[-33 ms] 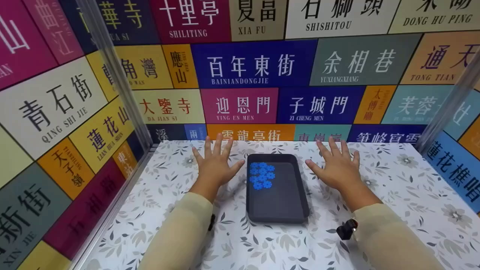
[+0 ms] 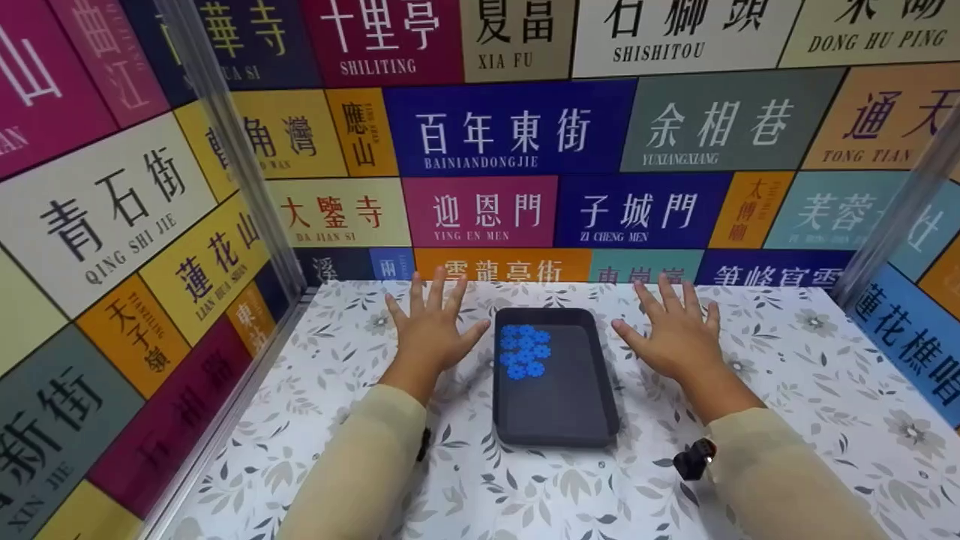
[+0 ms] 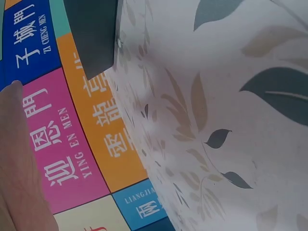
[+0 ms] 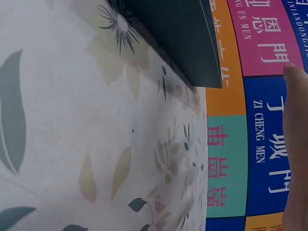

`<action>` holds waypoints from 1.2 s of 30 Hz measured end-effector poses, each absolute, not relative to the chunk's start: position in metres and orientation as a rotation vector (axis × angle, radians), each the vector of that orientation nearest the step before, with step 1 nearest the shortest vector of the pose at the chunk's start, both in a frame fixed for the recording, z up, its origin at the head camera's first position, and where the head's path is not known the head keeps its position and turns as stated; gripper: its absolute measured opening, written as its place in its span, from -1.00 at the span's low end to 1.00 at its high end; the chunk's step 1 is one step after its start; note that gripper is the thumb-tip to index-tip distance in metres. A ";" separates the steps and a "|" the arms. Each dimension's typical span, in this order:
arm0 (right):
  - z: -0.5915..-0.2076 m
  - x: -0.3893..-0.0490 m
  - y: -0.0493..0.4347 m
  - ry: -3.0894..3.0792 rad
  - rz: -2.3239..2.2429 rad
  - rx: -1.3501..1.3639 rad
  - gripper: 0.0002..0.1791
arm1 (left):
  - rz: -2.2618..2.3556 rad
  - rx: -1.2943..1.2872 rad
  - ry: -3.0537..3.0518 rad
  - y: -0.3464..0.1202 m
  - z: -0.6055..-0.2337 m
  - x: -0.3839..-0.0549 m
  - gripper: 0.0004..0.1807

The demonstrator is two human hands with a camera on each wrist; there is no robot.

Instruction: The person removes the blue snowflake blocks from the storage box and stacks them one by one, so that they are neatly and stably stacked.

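Observation:
A dark grey rectangular tray (image 2: pixel 555 409) lies on the table between the two hands. Several small blue flower-shaped pieces (image 2: pixel 525 351) are grouped in its far left part. To the left of the tray, the left hand (image 2: pixel 431 330) has its fingers spread and straight, with nothing in it. On the other side, the right hand (image 2: pixel 675 334) is spread the same way, thumb pointing toward the tray, also holding nothing. Each wrist view shows an outer wall of the tray (image 3: pixel 96 33) and part of a thumb (image 4: pixel 296 144) at the edge.
The table (image 2: pixel 300 465) has a white cover with grey leaves and flowers. Walls with colourful sign panels (image 2: pixel 510 127) stand behind it and at both sides. Clear upright strips (image 2: pixel 259 180) run along the corners. A small black device (image 2: pixel 694 459) is on the right wrist.

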State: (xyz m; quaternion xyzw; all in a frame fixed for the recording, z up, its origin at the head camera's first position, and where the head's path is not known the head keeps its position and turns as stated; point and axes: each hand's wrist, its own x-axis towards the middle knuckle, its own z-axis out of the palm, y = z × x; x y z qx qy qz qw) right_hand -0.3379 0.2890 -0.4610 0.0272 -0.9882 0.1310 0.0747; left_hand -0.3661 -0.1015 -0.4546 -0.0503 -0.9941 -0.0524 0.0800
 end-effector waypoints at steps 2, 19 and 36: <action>-0.461 -0.338 0.289 -2.960 0.392 0.081 0.11 | -0.162 -0.153 -2.963 -0.101 -0.454 -0.366 0.03; -0.451 -0.333 0.265 -3.038 0.680 0.089 0.09 | -1.061 -0.048 -2.763 -0.081 -0.461 -0.339 -0.08; -0.442 -0.333 0.226 -2.932 1.030 0.148 -0.01 | -2.347 -0.007 -2.390 -0.072 -0.477 -0.316 -0.13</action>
